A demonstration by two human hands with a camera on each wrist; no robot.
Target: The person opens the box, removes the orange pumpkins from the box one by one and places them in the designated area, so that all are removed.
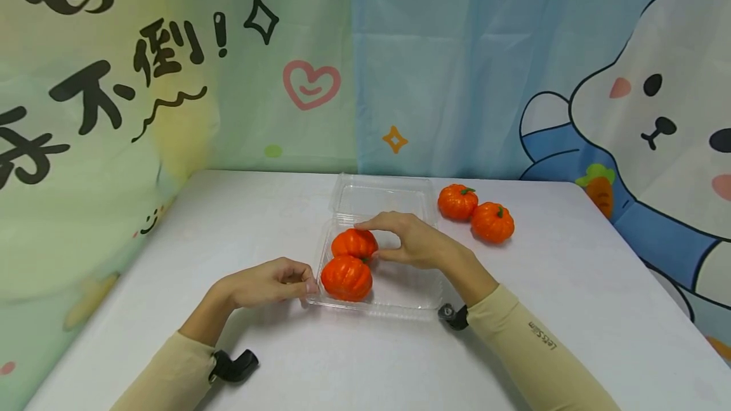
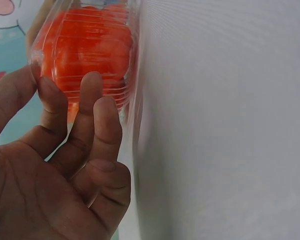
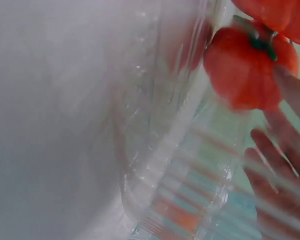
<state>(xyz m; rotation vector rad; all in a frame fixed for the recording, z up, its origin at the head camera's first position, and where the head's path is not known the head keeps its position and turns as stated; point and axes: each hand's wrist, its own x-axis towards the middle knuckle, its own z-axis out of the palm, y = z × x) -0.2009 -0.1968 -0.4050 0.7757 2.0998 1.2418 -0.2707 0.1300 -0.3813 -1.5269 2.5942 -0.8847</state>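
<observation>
A clear plastic clamshell box [image 1: 408, 281] lies open on the white table, its lid [image 1: 382, 195] folded back. Inside its left half, a front orange pumpkin [image 1: 346, 278] sits against a back pumpkin [image 1: 355, 243] with a green stem. My left hand [image 1: 268, 284] pinches the box's front left edge; in the left wrist view, fingertips [image 2: 92, 82] rest along its ribbed wall. My right hand [image 1: 414, 243] holds the back pumpkin between thumb and index finger. The right wrist view shows the thumb on that pumpkin [image 3: 245, 70], with the other fingers spread beyond it.
Two more orange pumpkins stand behind and to the right of the box, a far one [image 1: 457, 202] and a nearer one [image 1: 492, 222], side by side. Beyond the table [image 1: 571, 259] hangs a printed curtain [image 1: 445, 68].
</observation>
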